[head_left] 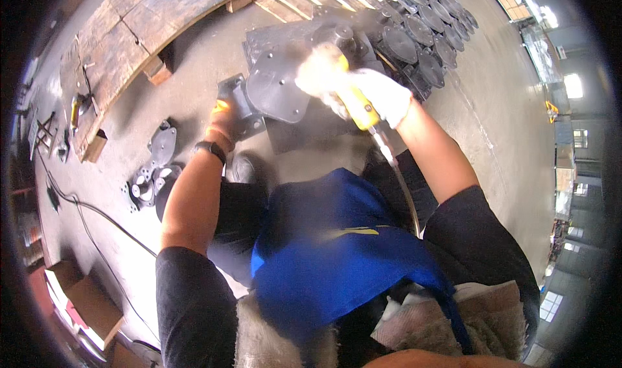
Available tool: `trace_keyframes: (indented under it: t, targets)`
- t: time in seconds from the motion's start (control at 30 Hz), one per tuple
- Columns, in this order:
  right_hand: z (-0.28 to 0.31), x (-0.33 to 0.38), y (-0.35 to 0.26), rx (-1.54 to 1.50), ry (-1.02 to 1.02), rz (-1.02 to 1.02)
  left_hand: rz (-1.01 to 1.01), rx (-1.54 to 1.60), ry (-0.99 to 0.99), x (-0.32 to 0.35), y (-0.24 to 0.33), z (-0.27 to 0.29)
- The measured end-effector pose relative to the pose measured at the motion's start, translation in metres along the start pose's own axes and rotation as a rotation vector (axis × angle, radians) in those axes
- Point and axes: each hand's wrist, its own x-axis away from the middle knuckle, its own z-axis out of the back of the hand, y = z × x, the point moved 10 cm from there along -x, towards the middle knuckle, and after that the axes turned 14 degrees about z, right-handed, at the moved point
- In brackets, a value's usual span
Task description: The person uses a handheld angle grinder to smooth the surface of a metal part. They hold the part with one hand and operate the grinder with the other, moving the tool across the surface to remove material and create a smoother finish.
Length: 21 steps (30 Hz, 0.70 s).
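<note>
Plainly the dark metal casting (275, 86) on the concrete floor (492, 128) looked heavy and rigid — best steadied by its square flange. The left hand (220, 123) gripped that flange; the gloved right hand (382, 96) was wrapped around a yellow air tool (358, 105) — its tip blurred against the plate.

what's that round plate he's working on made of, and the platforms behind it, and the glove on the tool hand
The round plate looks like cast or raw metal: dull dark grey, matte, with bolt holes. The platforms look like rough unpainted wood, with weathered brown planks on blocks. The glove on the right hand looks like white knit fabric, though blur leaves that open.
</note>
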Motion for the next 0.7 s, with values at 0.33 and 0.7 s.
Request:
trace_keyframes:
  t: [0.33, 0.7]
  targets:
    - [0.087, 0.055, 0.046, -0.436, 0.354, 0.057, -0.508, -0.63, 0.085, -0.025, 0.025, 0.036]
    - [0.109, 0.039, 0.065, -0.389, 0.244, 0.084, -0.671, -0.999, 0.107, 0.092, 0.07, -0.066]
